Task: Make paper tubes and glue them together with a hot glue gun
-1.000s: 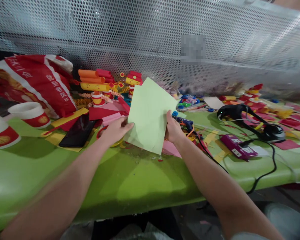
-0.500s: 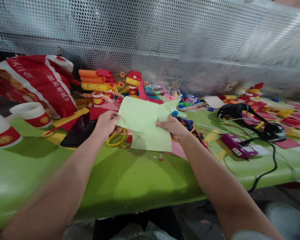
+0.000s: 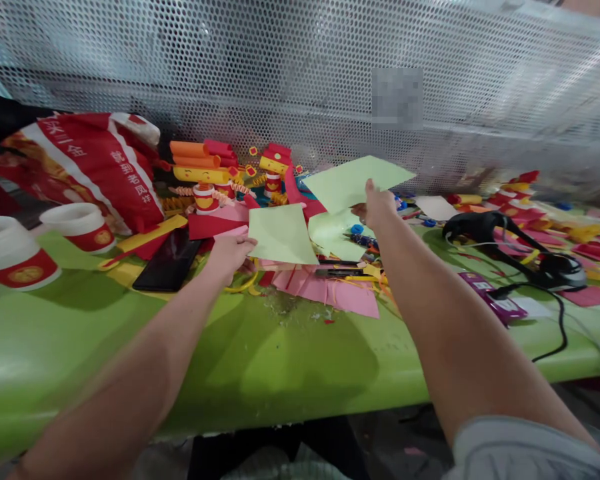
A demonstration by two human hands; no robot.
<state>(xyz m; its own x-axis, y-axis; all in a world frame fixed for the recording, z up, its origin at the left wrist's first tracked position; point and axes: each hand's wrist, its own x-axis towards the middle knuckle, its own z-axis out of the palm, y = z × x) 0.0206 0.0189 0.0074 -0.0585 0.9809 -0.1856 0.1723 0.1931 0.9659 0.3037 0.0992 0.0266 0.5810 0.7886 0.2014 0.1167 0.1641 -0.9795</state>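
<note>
My left hand point(image 3: 234, 259) pinches the left edge of a pale green sheet of paper point(image 3: 282, 233), held over scraps on the bench. Farther right and higher, my right hand point(image 3: 378, 204) grips a second light green sheet point(image 3: 356, 183), which is tilted up. Another pale green piece point(image 3: 333, 235) lies between the two, partly covered. Pink paper strips point(image 3: 347, 297) and a yellow ring point(image 3: 241, 285) are beneath and beside the held sheets. Behind them stand paper figures point(image 3: 204, 176) with red and orange rolled hats. My right fingertips are partly hidden by the hand.
Paper cups point(image 3: 83, 228) and a red bag point(image 3: 97, 167) stand at the left, by a black phone point(image 3: 166, 261). At the right are a black headset point(image 3: 510, 247), a purple power strip point(image 3: 490, 297) and its cable. A perforated metal panel point(image 3: 280, 73) rises behind the green bench point(image 3: 260, 373).
The green sheets have come apart: my right hand has lifted one up and to the right, while my left keeps the other. Pink strips below are now uncovered.
</note>
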